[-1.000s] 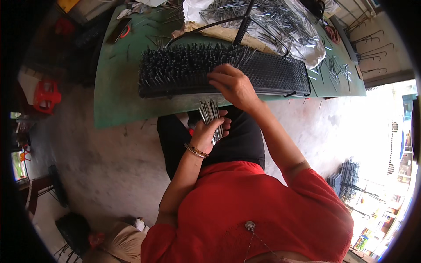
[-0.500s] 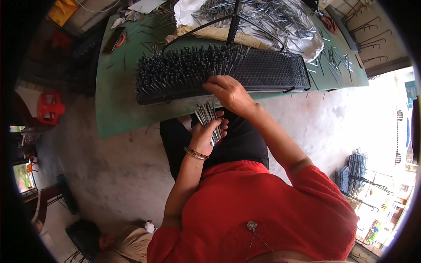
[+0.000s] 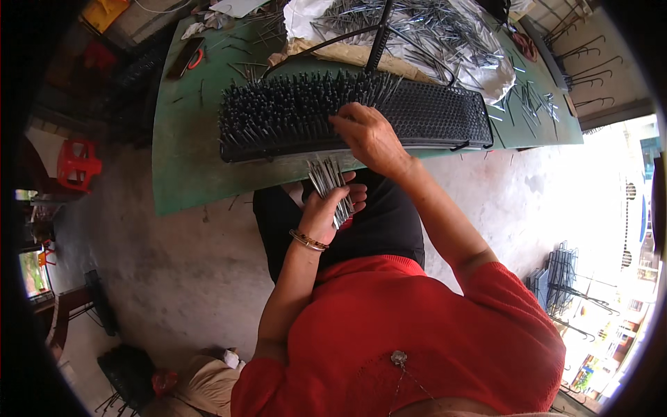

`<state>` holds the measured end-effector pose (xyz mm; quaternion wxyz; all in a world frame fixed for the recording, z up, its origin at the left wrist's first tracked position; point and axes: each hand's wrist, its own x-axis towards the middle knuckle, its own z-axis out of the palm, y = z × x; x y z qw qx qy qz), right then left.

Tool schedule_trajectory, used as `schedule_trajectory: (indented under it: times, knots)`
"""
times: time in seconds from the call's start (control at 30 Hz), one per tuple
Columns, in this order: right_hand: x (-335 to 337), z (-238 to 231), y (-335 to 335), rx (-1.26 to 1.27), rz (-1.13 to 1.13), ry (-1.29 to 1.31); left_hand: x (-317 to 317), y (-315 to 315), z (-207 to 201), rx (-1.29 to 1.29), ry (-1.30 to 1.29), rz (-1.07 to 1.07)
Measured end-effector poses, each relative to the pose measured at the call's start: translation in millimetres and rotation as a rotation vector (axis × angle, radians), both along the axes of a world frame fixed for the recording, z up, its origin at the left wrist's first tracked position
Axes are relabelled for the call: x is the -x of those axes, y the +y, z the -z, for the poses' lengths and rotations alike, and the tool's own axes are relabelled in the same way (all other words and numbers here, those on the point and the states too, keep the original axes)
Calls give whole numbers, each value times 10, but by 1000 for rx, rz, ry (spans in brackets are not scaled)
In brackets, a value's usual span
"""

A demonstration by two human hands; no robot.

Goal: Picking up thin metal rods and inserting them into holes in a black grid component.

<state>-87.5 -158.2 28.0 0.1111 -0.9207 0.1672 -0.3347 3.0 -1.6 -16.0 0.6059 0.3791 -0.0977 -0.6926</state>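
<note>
My left hand [image 3: 326,208] grips a bundle of thin metal pins [image 3: 331,185] over my lap, pins fanned upward. My right hand [image 3: 370,136] rests fingers-down on a long black plastic strip [image 3: 431,115] that lies across the green table [image 3: 187,167]. The strip's left half bristles with upright pins [image 3: 285,111]; its right half shows bare holes. Whether the right fingers pinch a pin is too small to tell.
A loose heap of metal pins [image 3: 417,28] lies on white sheeting at the table's back. Stray pins scatter on the table's right end [image 3: 531,104]. A red stool [image 3: 78,161] stands at the left, wire racks [image 3: 559,274] at the right on the concrete floor.
My right hand has slid left along the strip toward the filled section. The left hand with its bundle has stayed over my lap.
</note>
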Motion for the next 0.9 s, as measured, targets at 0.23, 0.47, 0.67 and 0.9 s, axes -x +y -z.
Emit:
schedule_trajectory:
  times: [0.23, 0.47, 0.67, 0.9]
  knots:
    - [193, -124, 116, -521, 88, -156, 27, 1, -144, 2, -24, -18]
    - [524, 10, 267, -1387, 2, -45, 172, -103, -268, 71, -31, 96]
    - [710, 46, 123, -1375, 78, -304, 335, -266, -240, 21, -37, 97]
    - [680, -92, -347, -714, 261, -646, 391, -558, -306, 6, -21, 177]
